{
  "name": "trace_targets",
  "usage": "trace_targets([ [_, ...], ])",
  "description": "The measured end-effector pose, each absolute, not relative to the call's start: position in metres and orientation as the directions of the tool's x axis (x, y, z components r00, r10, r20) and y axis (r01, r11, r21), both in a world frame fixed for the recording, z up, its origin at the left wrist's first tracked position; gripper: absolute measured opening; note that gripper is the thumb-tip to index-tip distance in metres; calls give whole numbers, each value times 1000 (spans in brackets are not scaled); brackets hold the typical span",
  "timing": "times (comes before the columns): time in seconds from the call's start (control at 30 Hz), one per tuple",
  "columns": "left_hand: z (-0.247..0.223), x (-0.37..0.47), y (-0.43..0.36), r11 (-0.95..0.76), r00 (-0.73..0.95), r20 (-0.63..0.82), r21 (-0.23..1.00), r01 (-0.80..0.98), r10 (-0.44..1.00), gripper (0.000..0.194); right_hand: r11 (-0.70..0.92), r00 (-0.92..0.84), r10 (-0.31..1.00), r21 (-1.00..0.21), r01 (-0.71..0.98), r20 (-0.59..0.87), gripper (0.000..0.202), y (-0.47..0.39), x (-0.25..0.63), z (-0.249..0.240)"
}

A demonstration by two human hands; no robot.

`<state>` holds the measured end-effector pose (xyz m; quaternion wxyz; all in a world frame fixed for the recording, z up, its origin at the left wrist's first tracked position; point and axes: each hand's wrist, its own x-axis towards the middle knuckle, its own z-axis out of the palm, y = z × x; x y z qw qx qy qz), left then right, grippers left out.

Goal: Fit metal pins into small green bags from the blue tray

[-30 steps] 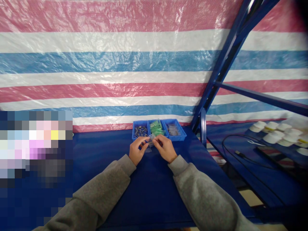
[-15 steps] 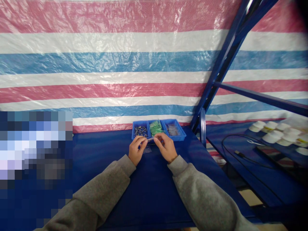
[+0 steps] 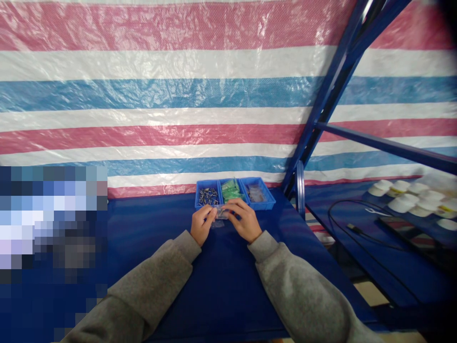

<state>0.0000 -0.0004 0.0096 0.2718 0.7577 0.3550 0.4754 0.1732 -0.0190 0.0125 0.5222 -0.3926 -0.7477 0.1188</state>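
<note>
Pinching the clear bag, your left hand holds it near the blue bins; whether your right hand grips, cannot tell. Likely light, limp, slippery: take opposite edges.

Packet, seemingly glossy plastic; sleeves matt cloth

1 little see-through plastic baggie, kinda shiny, held sorta level just in front of the blue bins, can't tell if anything's inside.
</note>
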Motion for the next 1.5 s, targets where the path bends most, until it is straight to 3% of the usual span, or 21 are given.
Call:
trace_targets([
  [0.13, 10, -1, -2, -589, 268, 529, 766, 258, 805, 37, 637, -114, 721, -590, 496, 683, 16, -17, 172, 11],
  [0.27, 9, 1, -1, -607, 172, 582, 764, 221, 795, 21, 590, -95, 762, -625, 511, 641, 18, -17, 171, 12],
  [0.37, 6, 3, 0, -632, 180, 606, 745, 212, 775, 30, 572, -95, 779, -641, 511, 619, 18, -17, 171, 12],
  [0.47, 1, 4, 2, -626, 183, 599, 745, 231, 780, 27, 569, -111, 788, -646, 508, 606, 19, -17, 171, 12],
  [0.6, -2, 3, 3, -563, 176, 539, 812, 153, 824, 29, 570, -85, 783, -656, 495, 616, 20, -18, 172, 13],
  [0.77, 0, 4, 5, -476, 209, 465, 880, 1, 860, 38, 628, -107, 721, -580, 519, 685, 33, -18, 176, 12],
  [1.07, 2, 6, 2, -431, 290, 422, 902, -34, 859, 37, 672, -194, 673, -481, 564, 714, 17, -15, 178, 10],
  [1.3, 8, 4, 4, -623, 261, 572, 757, 196, 778, 21, 586, -134, 765, -594, 551, 630, 20, -17, 173, 14],
  [1.5, -1, 5, 7, -471, 221, 442, 876, 102, 869, 23, 534, -111, 822, -689, 490, 558, 23, -16, 173, 9],
])
